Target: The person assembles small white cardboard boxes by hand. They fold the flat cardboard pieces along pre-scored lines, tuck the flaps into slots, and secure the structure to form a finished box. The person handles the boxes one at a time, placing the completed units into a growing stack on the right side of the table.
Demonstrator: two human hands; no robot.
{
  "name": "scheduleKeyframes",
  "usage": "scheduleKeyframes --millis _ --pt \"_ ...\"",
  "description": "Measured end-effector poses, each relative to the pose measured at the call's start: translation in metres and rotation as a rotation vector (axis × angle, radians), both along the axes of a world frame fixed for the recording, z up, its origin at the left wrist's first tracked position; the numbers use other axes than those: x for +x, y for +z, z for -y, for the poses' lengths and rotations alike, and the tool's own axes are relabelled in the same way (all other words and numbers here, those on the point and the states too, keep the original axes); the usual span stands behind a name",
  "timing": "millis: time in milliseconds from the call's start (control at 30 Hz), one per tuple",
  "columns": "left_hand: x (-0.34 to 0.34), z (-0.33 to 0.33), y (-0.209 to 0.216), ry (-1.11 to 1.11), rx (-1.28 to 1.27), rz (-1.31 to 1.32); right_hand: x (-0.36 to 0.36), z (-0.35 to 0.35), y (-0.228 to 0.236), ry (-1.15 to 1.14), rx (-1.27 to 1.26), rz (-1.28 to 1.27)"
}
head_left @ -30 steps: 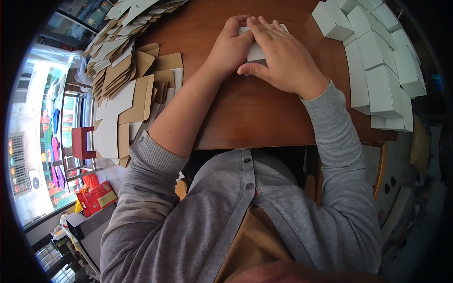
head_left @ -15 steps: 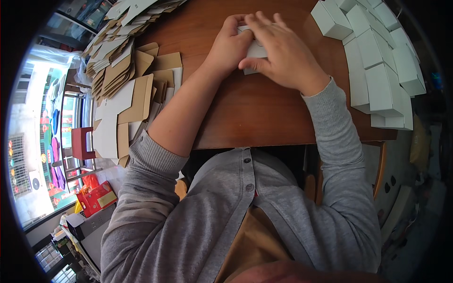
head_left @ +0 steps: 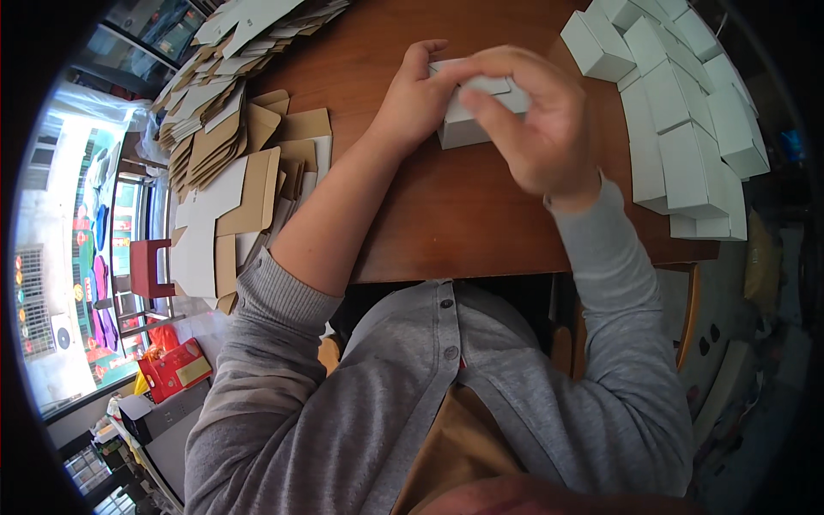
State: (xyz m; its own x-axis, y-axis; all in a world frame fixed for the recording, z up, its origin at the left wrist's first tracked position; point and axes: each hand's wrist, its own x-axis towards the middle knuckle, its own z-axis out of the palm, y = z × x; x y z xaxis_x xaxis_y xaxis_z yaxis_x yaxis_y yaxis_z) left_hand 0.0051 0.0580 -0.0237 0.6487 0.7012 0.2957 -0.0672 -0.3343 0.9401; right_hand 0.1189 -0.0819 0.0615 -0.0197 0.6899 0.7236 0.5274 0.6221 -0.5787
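A small white cardboard box (head_left: 470, 133) sits on the brown table, its near side and part of its top showing between my hands. Against its left side, my left hand (head_left: 419, 99) is closed on the box, with some fingers hidden behind it. Over the box's top and right side arches my right hand (head_left: 549, 116), slightly blurred. Its thumb is apart from the curved fingers, and nothing shows in its grasp. Whether its fingertips touch the lid, I cannot tell.
Flattened white-and-brown cartons (head_left: 249, 193) lie in overlapping stacks along the table's left side. Several folded white boxes (head_left: 687, 163) are piled at the right edge. The wooden table's (head_left: 463, 232) near edge runs just in front of my body. A red stool (head_left: 150, 268) stands beyond the left side.
My right hand has lifted off the box's top and drawn right and nearer, its fingers now curved. More of the box shows. My left hand stays at the box's left side.
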Motion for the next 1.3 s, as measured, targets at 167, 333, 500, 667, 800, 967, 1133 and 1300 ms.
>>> scheduleKeyframes --millis 167,333,500,667,800,967,1133,1300 --pt "0.008 0.008 0.011 0.04 -0.284 -0.052 -0.055 0.035 0.023 1.178 -0.258 -0.754" --pt "0.0 0.004 0.006 0.076 -0.164 -0.027 -0.088 0.045 0.025 1.57 -0.323 -0.871" --pt "0.007 0.002 0.006 0.052 -0.137 -0.009 -0.095 0.046 0.027 1.565 -0.346 -0.848" --pt "0.007 0.002 0.009 0.055 -0.145 -0.046 -0.095 0.045 0.029 1.557 -0.357 -0.821" --pt "0.005 0.004 0.01 0.065 -0.153 -0.024 -0.096 0.042 0.026 1.548 -0.368 -0.822" --pt "0.006 0.008 0.012 0.053 -0.174 -0.032 -0.096 0.036 0.025 1.479 -0.393 -0.775" --pt "0.005 0.0 0.008 0.083 -0.194 -0.045 -0.081 0.019 0.03 1.209 -0.412 -0.595" --pt "0.011 -0.006 -0.007 0.15 -0.219 0.052 -0.014 -0.016 0.03 0.246 -0.094 0.019"
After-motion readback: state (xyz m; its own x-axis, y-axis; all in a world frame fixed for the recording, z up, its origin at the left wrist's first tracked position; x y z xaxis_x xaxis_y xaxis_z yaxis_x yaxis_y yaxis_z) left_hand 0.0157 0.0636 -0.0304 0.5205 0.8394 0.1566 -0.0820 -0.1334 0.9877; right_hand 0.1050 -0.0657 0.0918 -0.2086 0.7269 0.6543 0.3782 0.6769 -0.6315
